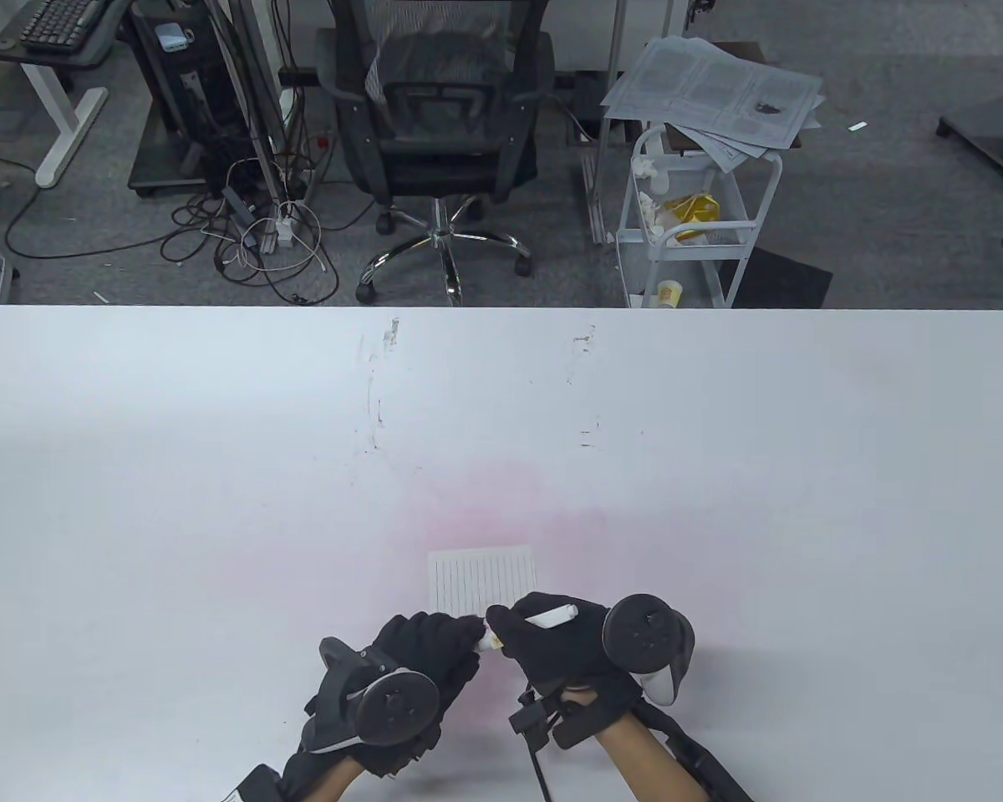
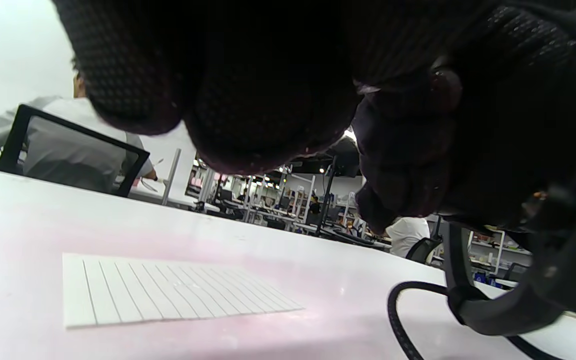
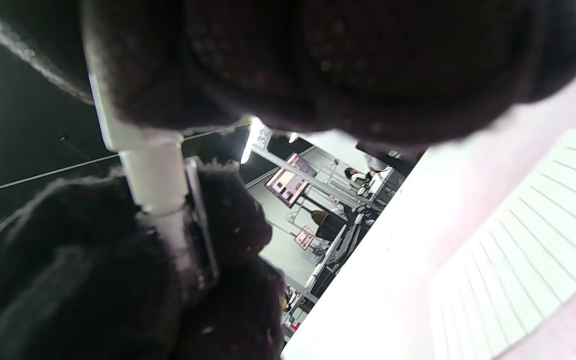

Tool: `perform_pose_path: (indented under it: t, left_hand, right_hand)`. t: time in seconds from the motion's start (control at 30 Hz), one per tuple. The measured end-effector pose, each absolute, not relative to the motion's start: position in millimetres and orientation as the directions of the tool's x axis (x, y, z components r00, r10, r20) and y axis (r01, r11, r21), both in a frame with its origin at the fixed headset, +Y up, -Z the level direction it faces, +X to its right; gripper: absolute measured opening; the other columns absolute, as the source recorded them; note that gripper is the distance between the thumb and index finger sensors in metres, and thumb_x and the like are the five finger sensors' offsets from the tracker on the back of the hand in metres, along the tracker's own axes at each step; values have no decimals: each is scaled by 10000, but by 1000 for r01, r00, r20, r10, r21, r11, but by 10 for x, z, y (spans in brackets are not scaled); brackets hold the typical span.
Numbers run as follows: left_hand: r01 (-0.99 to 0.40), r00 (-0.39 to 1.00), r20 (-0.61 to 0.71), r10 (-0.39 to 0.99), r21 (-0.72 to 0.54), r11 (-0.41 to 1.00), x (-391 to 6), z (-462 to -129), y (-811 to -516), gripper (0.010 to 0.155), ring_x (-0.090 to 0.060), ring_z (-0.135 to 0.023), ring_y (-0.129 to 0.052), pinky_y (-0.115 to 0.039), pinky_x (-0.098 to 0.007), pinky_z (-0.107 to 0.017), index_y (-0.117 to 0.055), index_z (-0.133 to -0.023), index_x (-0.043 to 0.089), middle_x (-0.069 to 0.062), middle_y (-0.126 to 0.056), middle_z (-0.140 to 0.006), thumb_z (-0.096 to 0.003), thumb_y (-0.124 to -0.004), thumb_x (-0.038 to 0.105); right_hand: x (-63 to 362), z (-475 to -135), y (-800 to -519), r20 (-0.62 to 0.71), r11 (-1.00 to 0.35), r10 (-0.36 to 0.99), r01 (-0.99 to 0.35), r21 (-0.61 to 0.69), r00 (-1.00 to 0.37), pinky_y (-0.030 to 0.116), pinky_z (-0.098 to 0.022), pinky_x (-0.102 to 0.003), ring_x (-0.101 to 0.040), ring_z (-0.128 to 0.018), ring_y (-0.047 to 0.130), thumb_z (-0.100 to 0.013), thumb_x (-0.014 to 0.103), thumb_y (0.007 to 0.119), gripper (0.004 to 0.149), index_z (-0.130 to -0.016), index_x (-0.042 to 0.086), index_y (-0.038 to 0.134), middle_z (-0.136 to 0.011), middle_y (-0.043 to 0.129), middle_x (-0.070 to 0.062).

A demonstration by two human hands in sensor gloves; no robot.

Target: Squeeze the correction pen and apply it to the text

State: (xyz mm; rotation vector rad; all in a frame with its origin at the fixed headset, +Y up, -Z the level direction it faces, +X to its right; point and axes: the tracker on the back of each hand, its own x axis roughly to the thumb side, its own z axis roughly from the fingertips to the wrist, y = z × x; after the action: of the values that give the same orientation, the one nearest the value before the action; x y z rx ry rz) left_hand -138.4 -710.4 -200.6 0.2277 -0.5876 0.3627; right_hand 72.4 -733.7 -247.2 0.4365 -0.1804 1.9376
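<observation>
white table point(image 1: 719, 468) | both hands meet over lined paper point(image 1: 482, 578) | right hand point(image 1: 564, 639) grips correction pen point(image 1: 550, 617) | left hand point(image 1: 422, 647) pinches its cap end

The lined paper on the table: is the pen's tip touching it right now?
No. In the table view both hands hold the correction pen up near the lined paper, not on it.

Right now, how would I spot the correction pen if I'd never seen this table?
Find the white table, then the lined paper near its front edge. Just below it, the right hand grips a slim white tube, the correction pen.
</observation>
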Motion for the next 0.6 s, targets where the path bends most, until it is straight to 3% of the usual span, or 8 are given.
perform_pose_path:
  t: [0.2, 0.6]
  left_hand:
    - [-418, 758, 575, 309, 63, 906, -1406, -2029, -7098, 460, -145, -400, -1070, -927, -375, -428, -813, -800, 179, -34, -1009, -595, -380, -794, 367]
    - [-397, 806, 533, 258, 163, 903, -1410, -1979, -7075, 459, -160, -385, -1070, -930, -389, -418, -832, -785, 161, -52, -1016, -574, -369, -809, 355]
  right_hand:
    - [724, -2490, -7293, 440, -437, 825, -894, 99, -355, 851, -302, -480, -230, -146, 990, -396, 562, 797, 423, -395, 172, 960, -367, 965, -26]
    - [665, -2461, -7452, 297, -273, 925, -959, 82, -238, 855, -283, -479, -229, -117, 982, -401, 539, 805, 422, -372, 146, 957, -336, 960, -38]
